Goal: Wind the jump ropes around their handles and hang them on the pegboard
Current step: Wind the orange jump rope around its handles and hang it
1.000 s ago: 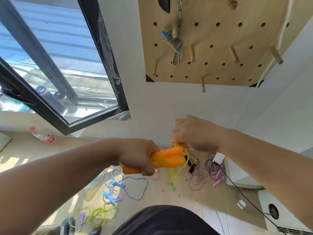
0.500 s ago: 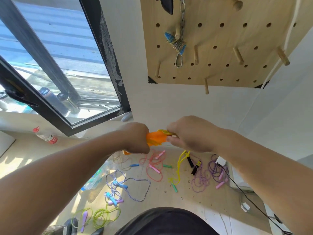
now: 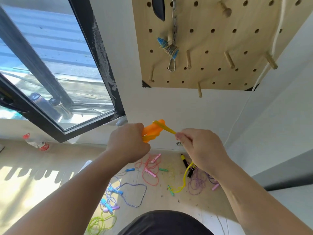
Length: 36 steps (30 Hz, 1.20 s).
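Gripping two handles (image 3: pixel 152 132), one rope (image 3: pixel 166 129).

Pegboard (image 3: pixel 220 44) on the wall (image 3: pixel 169 107) — window (image 3: pixel 50 65) to its left, jump ropes (image 3: pixel 150 173) strewn on the floor (image 3: pixel 50 158) below.

The left hand (image 3: pixel 128 143) grips a pair of orange handles (image 3: pixel 152 131) held side by side, with turns of yellow rope (image 3: pixel 166 129) crossing them. The right hand (image 3: pixel 201 150) pinches that rope just beside the handles, pulling it taut, and the slack hangs from below the hand down to the floor (image 3: pixel 160 199). On the wall above, a wooden pegboard (image 3: pixel 211 44) carries an already wound blue jump rope (image 3: pixel 169 48) beside a metal chain (image 3: pixel 174 19) ending in a carabiner (image 3: pixel 171 65). On the floor lie loose pink (image 3: pixel 150 168), purple (image 3: pixel 199 182), blue-and-white (image 3: pixel 125 192) and green (image 3: pixel 100 223) jump ropes. A plastic bottle (image 3: pixel 36 144) lies under the open window (image 3: pixel 50 73).
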Motion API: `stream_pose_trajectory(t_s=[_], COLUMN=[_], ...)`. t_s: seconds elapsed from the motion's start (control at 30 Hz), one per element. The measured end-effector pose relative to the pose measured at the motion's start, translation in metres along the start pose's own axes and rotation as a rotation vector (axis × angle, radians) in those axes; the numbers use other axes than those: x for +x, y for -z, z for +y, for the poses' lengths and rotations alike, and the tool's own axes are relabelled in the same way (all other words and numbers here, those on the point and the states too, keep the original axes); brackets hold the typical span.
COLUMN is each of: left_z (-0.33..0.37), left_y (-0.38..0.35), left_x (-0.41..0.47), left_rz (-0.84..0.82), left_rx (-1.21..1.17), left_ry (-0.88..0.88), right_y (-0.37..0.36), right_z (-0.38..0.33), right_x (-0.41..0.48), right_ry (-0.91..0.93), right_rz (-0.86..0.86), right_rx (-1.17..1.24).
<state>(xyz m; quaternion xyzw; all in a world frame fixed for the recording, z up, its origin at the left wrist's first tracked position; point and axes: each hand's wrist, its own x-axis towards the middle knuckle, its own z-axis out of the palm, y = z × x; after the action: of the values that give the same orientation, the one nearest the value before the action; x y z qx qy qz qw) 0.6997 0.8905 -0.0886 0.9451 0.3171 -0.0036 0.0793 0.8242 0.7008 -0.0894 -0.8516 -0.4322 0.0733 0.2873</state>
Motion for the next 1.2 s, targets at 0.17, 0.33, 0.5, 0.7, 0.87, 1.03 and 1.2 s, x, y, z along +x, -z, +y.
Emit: stream_pose_trajectory(t_s=[0.17,0.33,0.5,0.7,0.87,1.03,1.2], left_z=[0.006,0.021,0.032,0.042,0.048,0.048,0.036], left_y=[0.008,0.027,0.047,0.046,0.039,0.024,0.011], left_x=[0.0,-0.006,-0.021,-0.028,-0.019,-0.004,0.018], left_rz=[-0.068,-0.195,-0.478,-0.597,-0.502,-0.35,-0.197], left_rx=[-0.127,-0.513,-0.952,-1.308,-1.186,-0.833,-0.35], left_ry=[0.026,0.071,0.13,0.131,0.205,0.148,0.084], right_y=[-0.001,0.009,0.015,0.011,0.012,0.03,0.032], right_z=[-0.001,-0.005,0.003,0.001,0.014,0.025,0.003], right_x=[0.003,0.008,0.012,0.009,0.012,0.027,0.021], right_ry=[-0.037,0.023,0.338,0.359,0.417,0.474,0.383], right_rz=[0.044,0.094,0.475,0.505,0.591,0.584,0.48], right_rx=[0.292,0.269,-0.267,-0.029,-0.293,-0.412,-0.489])
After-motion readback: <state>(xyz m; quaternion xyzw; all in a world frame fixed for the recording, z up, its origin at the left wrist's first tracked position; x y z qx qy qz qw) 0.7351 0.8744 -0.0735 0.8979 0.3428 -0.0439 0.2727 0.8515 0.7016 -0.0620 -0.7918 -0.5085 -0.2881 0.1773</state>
